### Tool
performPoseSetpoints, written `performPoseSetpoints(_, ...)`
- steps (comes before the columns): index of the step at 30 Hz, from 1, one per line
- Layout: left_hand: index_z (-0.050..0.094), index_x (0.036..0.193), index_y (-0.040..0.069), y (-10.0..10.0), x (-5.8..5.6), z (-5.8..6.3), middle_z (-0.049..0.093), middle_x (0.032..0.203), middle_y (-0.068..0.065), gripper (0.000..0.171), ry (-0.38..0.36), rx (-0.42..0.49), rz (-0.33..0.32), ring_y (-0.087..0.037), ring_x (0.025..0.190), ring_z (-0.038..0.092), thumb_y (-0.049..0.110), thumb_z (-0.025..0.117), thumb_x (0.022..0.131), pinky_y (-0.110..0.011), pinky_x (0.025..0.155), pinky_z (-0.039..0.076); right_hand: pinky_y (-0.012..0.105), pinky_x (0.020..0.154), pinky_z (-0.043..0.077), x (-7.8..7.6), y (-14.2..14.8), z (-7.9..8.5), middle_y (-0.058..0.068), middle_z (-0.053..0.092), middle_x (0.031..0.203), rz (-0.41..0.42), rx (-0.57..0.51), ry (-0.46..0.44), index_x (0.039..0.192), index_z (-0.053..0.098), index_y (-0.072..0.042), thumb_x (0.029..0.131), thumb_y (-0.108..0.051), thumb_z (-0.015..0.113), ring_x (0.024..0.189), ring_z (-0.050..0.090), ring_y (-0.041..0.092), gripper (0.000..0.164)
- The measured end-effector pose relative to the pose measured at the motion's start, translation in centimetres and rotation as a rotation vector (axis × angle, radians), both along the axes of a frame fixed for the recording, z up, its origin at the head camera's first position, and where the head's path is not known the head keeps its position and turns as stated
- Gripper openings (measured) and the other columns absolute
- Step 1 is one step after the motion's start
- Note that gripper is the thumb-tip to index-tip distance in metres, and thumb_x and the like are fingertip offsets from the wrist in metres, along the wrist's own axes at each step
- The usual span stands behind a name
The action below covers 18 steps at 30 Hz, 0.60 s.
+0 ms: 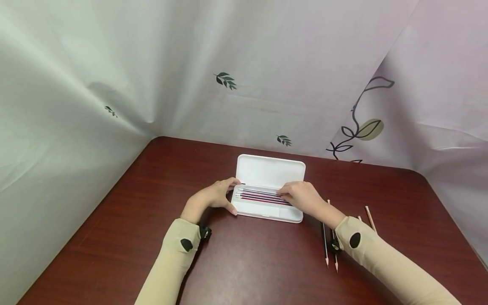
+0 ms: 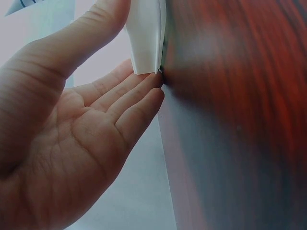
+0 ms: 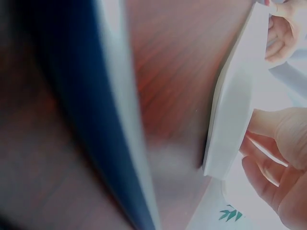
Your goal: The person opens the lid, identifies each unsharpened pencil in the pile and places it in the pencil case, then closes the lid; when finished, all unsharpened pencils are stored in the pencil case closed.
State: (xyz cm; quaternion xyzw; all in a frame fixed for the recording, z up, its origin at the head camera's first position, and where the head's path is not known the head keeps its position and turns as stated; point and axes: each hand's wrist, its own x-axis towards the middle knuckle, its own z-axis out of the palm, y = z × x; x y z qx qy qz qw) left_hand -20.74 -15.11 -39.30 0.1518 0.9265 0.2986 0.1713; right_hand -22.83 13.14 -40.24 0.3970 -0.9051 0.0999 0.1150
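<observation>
A white pencil case (image 1: 255,208) lies on the table with its hinged lid (image 1: 270,171) raised at the back. Inside, several striped pencils (image 1: 263,197) rest side by side, white ends to the left. My left hand (image 1: 215,195) holds the case's left end, thumb at the front corner and fingers at the back; the left wrist view shows those fingers (image 2: 139,110) against the white end. At the right end, my right hand (image 1: 303,197) reaches over the rim and pinches a pencil among the row, its fingertips partly hidden. The right wrist view shows its thumb (image 3: 268,122) at the rim.
Beneath and beside my right forearm lie loose pencils: a dark one (image 1: 325,245), another dark one (image 1: 336,262) and a pale one (image 1: 370,218). A blurred blue pencil (image 3: 81,96) looms close to the right wrist camera. Pale curtain (image 1: 190,84) hangs behind the brown table (image 1: 244,262).
</observation>
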Motion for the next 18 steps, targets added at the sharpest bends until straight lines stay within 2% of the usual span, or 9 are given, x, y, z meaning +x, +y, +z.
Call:
performPoseSetpoints(5, 0.043, 0.130, 0.007, 0.0, 0.1, 0.1, 0.049, 0.137, -0.015, 0.086, 0.007, 0.004, -0.001, -0.024, 0.128, 0.046, 0.019, 0.089, 0.059, -0.038, 0.106, 0.035, 0.028, 0.061, 0.052, 0.1, 0.2, 0.3, -0.004, 0.072, 0.086, -0.017, -0.027, -0.075, 0.094, 0.076, -0.015, 0.079, -0.013, 0.073, 0.075, 0.066, 0.010, 0.015)
performPoseSetpoints(11, 0.043, 0.131, 0.007, 0.0, 0.1, 0.2, 0.048, 0.137, -0.015, 0.086, 0.005, -0.001, 0.004, -0.024, 0.128, 0.045, 0.019, 0.089, 0.059, -0.038, 0.106, 0.035, 0.024, 0.058, 0.049, 0.5, 1.7, 0.9, -0.004, 0.071, 0.086, -0.056, -0.168, -0.240, 0.099, 0.074, -0.013, 0.082, -0.015, 0.071, 0.071, 0.063, 0.007, 0.017)
performPoseSetpoints(15, 0.043, 0.131, 0.006, 0.0, 0.2, 0.2, 0.048, 0.137, -0.015, 0.086, 0.004, 0.003, 0.001, -0.024, 0.128, 0.045, 0.019, 0.089, 0.059, -0.038, 0.106, 0.035, 0.023, 0.059, 0.049, 0.9, 3.2, 0.8, -0.002, 0.071, 0.086, -0.053, -0.237, -0.287, 0.100, 0.073, -0.010, 0.082, -0.014, 0.071, 0.072, 0.063, 0.007, 0.018)
performPoseSetpoints(18, 0.043, 0.130, 0.006, 0.0, 0.3, 0.2, 0.049, 0.136, -0.015, 0.086, 0.007, 0.003, 0.001, -0.024, 0.127, 0.046, 0.019, 0.089, 0.059, -0.038, 0.106, 0.035, 0.026, 0.064, 0.052, 1.3, 4.4, 0.8, 0.000, 0.072, 0.089, -0.060, -0.279, -0.305, 0.100, 0.072, -0.008, 0.081, -0.013, 0.071, 0.078, 0.065, 0.009, 0.020)
